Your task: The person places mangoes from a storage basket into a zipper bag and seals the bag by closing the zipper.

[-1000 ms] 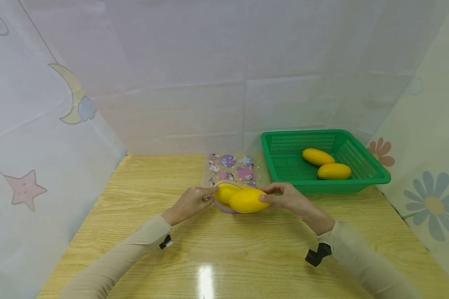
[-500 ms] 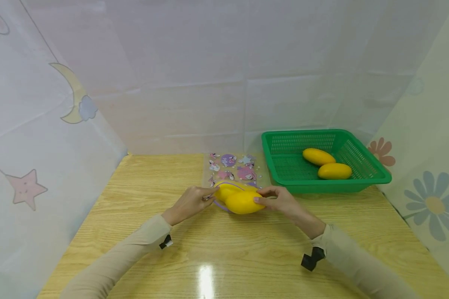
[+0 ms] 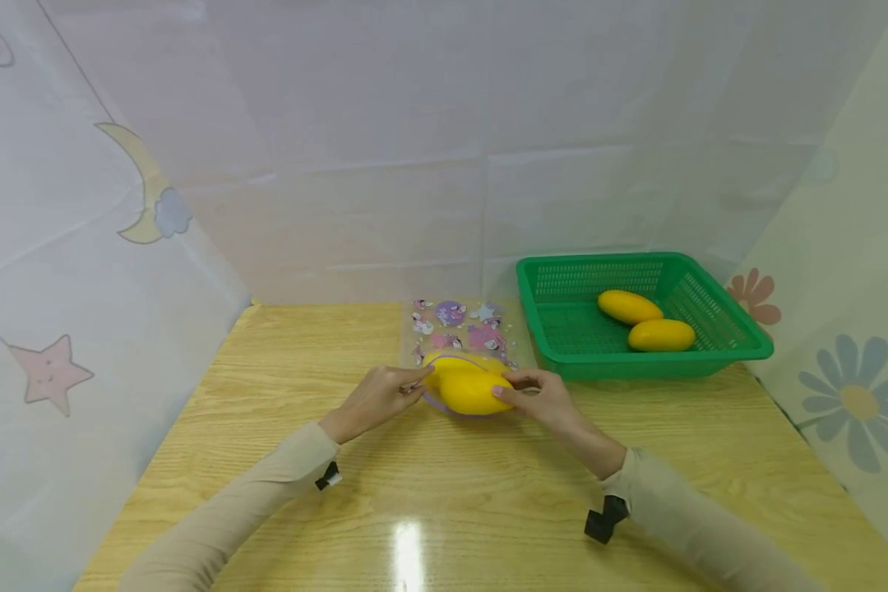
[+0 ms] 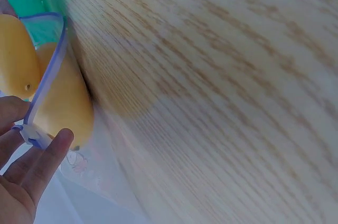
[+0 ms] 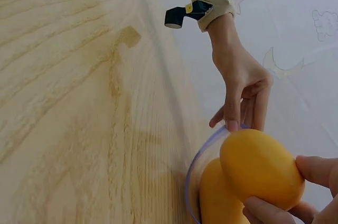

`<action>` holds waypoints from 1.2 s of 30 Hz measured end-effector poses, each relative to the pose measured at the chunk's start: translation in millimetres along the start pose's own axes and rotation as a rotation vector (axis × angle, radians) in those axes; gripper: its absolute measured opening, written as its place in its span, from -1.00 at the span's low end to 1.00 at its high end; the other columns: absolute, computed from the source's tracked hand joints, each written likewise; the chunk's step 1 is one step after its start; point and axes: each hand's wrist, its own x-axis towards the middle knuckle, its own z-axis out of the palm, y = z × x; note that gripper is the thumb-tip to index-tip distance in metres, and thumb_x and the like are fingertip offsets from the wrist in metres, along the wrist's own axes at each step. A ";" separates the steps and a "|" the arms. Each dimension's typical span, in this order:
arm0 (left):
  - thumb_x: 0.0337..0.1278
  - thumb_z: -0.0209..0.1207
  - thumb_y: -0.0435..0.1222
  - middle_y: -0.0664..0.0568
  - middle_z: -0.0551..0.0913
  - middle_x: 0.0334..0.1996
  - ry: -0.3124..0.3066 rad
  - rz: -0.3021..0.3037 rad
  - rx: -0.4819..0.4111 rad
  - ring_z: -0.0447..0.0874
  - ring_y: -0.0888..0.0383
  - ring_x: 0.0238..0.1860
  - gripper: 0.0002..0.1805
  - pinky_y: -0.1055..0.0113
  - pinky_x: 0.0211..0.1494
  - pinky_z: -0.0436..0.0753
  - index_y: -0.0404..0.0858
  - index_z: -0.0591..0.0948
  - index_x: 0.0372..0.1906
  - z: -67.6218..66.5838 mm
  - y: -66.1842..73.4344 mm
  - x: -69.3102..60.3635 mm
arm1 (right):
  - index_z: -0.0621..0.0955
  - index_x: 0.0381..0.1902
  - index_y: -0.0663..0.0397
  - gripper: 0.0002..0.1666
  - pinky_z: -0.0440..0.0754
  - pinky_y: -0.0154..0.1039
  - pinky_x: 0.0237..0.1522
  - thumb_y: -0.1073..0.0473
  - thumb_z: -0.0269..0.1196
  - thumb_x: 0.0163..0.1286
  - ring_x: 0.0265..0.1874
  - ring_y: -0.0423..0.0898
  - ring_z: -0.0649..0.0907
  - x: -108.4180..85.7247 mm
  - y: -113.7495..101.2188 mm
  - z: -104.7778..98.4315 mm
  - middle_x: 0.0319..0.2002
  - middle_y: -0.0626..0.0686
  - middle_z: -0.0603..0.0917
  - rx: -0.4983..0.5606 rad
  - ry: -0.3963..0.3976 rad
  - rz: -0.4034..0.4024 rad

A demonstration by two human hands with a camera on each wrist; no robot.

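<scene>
My left hand (image 3: 373, 400) pinches the purple-rimmed mouth of a clear printed zip bag (image 3: 450, 315), near its slider (image 4: 33, 136). My right hand (image 3: 552, 403) holds a yellow mango (image 3: 472, 393) by its right end, thumb on the near side. In the right wrist view, fingers and thumb grip this mango (image 5: 260, 168) at the bag's opening. A second mango (image 4: 66, 102) lies inside the bag, as the left wrist view shows. The held mango partly hides it in the head view. How deep the held mango sits in the bag I cannot tell.
A green plastic basket (image 3: 562, 362) stands at the back right with two more mangoes (image 3: 662, 335) in it. The wood-grain table (image 3: 414, 485) meets a pale cloth wall behind, with patterned cloth on both sides.
My right hand and its mango have moved left, toward my left hand, at the bag's mouth. The left hand keeps its pinch on the rim, nearly still.
</scene>
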 end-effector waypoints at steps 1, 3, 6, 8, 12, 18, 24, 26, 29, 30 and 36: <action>0.15 0.32 -0.50 -0.22 0.73 -0.11 0.002 0.004 0.001 0.78 0.13 -0.36 -0.61 0.61 -0.31 0.64 -0.46 0.62 0.11 0.0 -0.4 0.1 | 0.52 0.17 0.47 -0.46 0.73 -0.13 -0.09 0.21 0.34 0.36 -0.20 -0.11 0.64 -0.1 -0.1 1.4 0.00 0.26 0.59 -0.002 0.014 0.001; 0.15 0.32 -0.49 -0.22 0.73 -0.11 0.003 0.007 0.002 0.78 0.13 -0.36 -0.61 0.61 -0.30 0.65 -0.46 0.63 0.11 -0.2 -0.4 0.2 | 0.53 0.16 0.46 -0.47 0.73 -0.14 -0.09 0.21 0.36 0.34 -0.22 -0.11 0.64 -0.1 -0.3 4.7 0.00 0.26 0.59 -0.004 0.044 0.003; 0.16 0.32 -0.49 -0.22 0.73 -0.12 0.002 0.006 -0.002 0.78 0.12 -0.36 -0.62 0.61 -0.31 0.64 -0.46 0.63 0.11 -0.3 -0.7 0.1 | 0.55 0.13 0.46 -0.48 0.73 -0.12 -0.09 0.22 0.37 0.32 -0.25 -0.10 0.64 0.3 0.5 9.8 -0.02 0.27 0.57 0.006 0.085 0.007; 0.17 0.31 -0.49 -0.23 0.73 -0.12 0.000 0.003 -0.002 0.78 0.12 -0.36 -0.61 0.62 -0.32 0.64 -0.46 0.62 0.11 -0.4 -0.5 0.2 | 0.56 0.11 0.47 -0.50 0.72 -0.08 -0.06 0.25 0.38 0.31 -0.26 -0.09 0.64 0.7 1.2 13.5 -0.02 0.27 0.56 0.029 0.107 0.011; 0.19 0.31 -0.47 -0.22 0.73 -0.13 -0.003 -0.005 0.005 0.78 0.11 -0.36 -0.61 0.63 -0.34 0.63 -0.43 0.62 0.13 -0.2 -0.6 0.5 | 0.57 0.08 0.49 -0.54 0.71 -0.07 -0.04 0.28 0.37 0.31 -0.24 -0.08 0.62 0.9 3.2 20.0 -0.01 0.27 0.54 0.051 0.148 0.002; 0.18 0.32 -0.47 -0.20 0.73 -0.11 0.008 0.006 0.008 0.78 0.12 -0.35 -0.61 0.62 -0.33 0.64 -0.43 0.62 0.13 -0.1 0.6 0.9 | 0.58 0.06 0.49 -0.57 0.71 -0.07 -0.05 0.32 0.37 0.31 -0.24 -0.09 0.63 0.4 7.9 27.4 -0.05 0.27 0.55 0.082 0.171 0.009; 0.16 0.31 -0.50 -0.25 0.73 -0.12 0.011 0.022 0.000 0.79 0.11 -0.34 -0.61 0.61 -0.34 0.64 -0.47 0.62 0.12 1.0 0.9 0.2 | 0.60 0.06 0.46 -0.59 0.68 0.03 0.00 0.34 0.37 0.31 -0.28 -0.10 0.63 0.1 9.9 32.4 -0.07 0.25 0.55 0.115 0.209 0.038; 0.15 0.32 -0.51 -0.25 0.72 -0.12 0.008 0.022 -0.003 0.79 0.10 -0.34 -0.60 0.61 -0.34 0.64 -0.47 0.62 0.12 1.0 1.3 -0.2 | 0.60 0.06 0.47 -0.60 0.67 0.05 0.01 0.35 0.36 0.31 -0.27 -0.10 0.63 0.8 10.5 33.6 -0.07 0.26 0.54 0.129 0.215 0.047; 0.13 0.33 -0.51 -0.26 0.72 -0.11 0.008 0.025 -0.008 0.79 0.08 -0.33 -0.59 0.61 -0.32 0.64 -0.47 0.61 0.12 1.2 1.6 -0.4 | 0.58 0.06 0.49 -0.61 0.67 0.04 0.03 0.37 0.33 0.33 -0.24 -0.07 0.63 2.4 11.0 35.4 -0.05 0.27 0.51 0.154 0.212 0.053; 0.13 0.33 -0.52 -0.26 0.72 -0.11 0.007 0.027 -0.011 0.79 0.07 -0.33 -0.59 0.61 -0.32 0.64 -0.47 0.61 0.11 1.5 1.3 -0.6 | 0.57 0.06 0.50 -0.62 0.67 0.04 0.03 0.38 0.33 0.33 -0.23 -0.05 0.63 2.8 11.1 36.0 -0.04 0.28 0.49 0.159 0.209 0.054; 0.10 0.34 -0.54 -0.27 0.72 -0.11 0.005 0.046 -0.019 0.79 0.06 -0.34 -0.61 0.61 -0.32 0.64 -0.48 0.63 0.08 3.9 0.3 -1.2 | 0.55 0.02 0.50 -0.66 0.72 0.01 -0.08 0.43 0.31 0.32 -0.22 0.05 0.63 4.1 12.7 37.9 -0.06 0.29 0.43 0.174 0.196 0.058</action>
